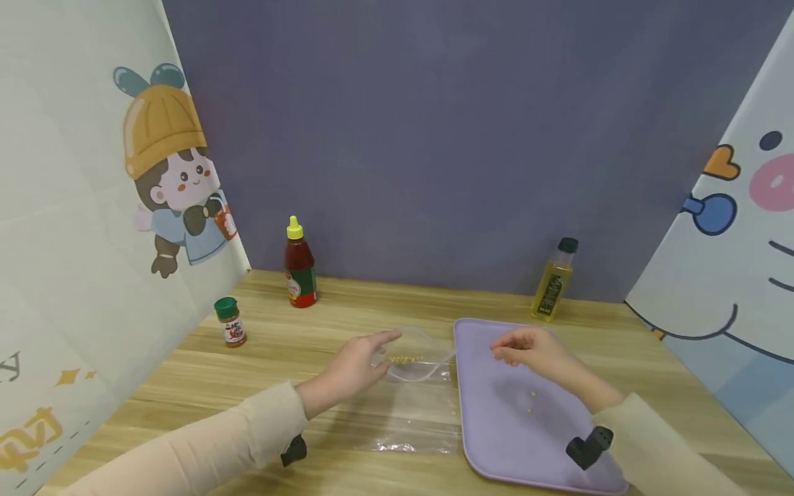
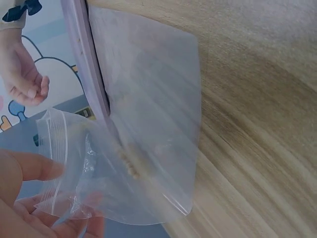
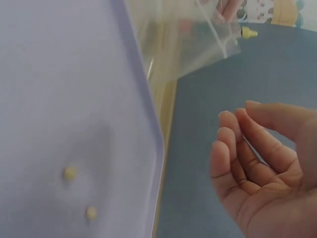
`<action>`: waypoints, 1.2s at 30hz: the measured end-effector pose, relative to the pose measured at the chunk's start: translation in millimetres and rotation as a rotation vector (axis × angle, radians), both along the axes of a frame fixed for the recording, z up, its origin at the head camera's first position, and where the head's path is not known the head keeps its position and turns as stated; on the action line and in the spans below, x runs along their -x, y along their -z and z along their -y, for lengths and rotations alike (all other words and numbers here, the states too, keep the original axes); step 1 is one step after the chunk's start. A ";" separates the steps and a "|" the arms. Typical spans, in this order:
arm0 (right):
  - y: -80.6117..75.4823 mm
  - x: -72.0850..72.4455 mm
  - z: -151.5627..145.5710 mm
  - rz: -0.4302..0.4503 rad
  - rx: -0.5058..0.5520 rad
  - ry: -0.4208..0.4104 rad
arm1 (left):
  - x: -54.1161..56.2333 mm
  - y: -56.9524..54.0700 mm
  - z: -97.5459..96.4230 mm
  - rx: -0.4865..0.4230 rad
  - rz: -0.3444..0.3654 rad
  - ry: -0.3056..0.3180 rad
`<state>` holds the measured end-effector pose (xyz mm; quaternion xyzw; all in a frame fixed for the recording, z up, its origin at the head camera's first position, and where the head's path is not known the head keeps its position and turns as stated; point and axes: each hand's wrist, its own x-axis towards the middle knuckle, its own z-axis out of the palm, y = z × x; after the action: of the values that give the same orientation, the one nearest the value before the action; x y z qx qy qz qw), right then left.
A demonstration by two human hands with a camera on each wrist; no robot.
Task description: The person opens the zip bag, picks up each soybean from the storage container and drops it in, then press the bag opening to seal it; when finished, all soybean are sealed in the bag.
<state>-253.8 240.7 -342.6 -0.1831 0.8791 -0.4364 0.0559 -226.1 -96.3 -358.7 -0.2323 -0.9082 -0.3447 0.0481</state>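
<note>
A clear zip bag (image 2: 153, 94) with several small yellowish pieces (image 1: 406, 359) inside lies on the table, its mouth spread. My left hand (image 1: 352, 368) holds the bag at its zip edge, thumb (image 2: 39, 167) on one side and fingers behind the film. Over the lilac tray (image 1: 496, 441), my right hand (image 1: 533, 351) hovers with loosely curled fingers. Its thumb tip is close to the index fingertip, and nothing shows between them in the right wrist view. Below it, two small yellowish pieces (image 3: 70, 173) lie apart on the tray.
At the back left stands a red sauce bottle (image 1: 300, 272) with a yellow cap. A small green-lidded shaker (image 1: 231, 324) is nearer the left wall. Behind the tray stands a bottle of yellow oil (image 1: 553, 284). A dark panel (image 1: 434, 138) closes the table's back.
</note>
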 end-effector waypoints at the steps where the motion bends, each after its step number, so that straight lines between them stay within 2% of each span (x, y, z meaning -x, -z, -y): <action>1: 0.7 -0.4 -4.2 0.005 -0.006 -0.006 | -0.3 0.2 0.3 0.000 -0.002 0.001; 6: 7.0 -0.5 -22.8 -0.001 -0.025 -0.057 | -1.1 0.8 1.1 0.006 -0.008 -0.004; 11: 15.0 -0.4 -36.1 0.005 -0.052 -0.042 | -1.2 1.3 1.6 0.003 -0.005 -0.007; 18: 28.9 -0.3 -53.2 -0.063 -0.116 -0.081 | -2.1 1.8 2.7 -0.002 -0.009 -0.008; 21: 35.4 1.2 -59.5 -0.032 -0.119 -0.081 | -2.5 1.9 3.3 -0.005 -0.005 -0.005; 25: 41.0 1.6 -63.7 0.078 -0.103 -0.041 | -2.3 2.6 2.8 -0.005 -0.001 0.002; 29: 43.5 -0.1 -62.7 0.154 -0.132 -0.002 | -2.2 2.4 2.2 -0.003 -0.006 0.008; 32: 46.1 0.0 -60.5 0.158 -0.151 0.004 | -2.1 2.6 2.3 -0.003 -0.004 0.006; 36: 51.1 0.4 -59.5 0.114 -0.159 0.022 | -1.5 3.2 1.8 -0.006 0.003 0.009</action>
<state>-254.2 300.2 -393.7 -0.1433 0.9084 -0.3755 0.1156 -224.6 -98.1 -361.9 -0.2357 -0.9063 -0.3479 0.0456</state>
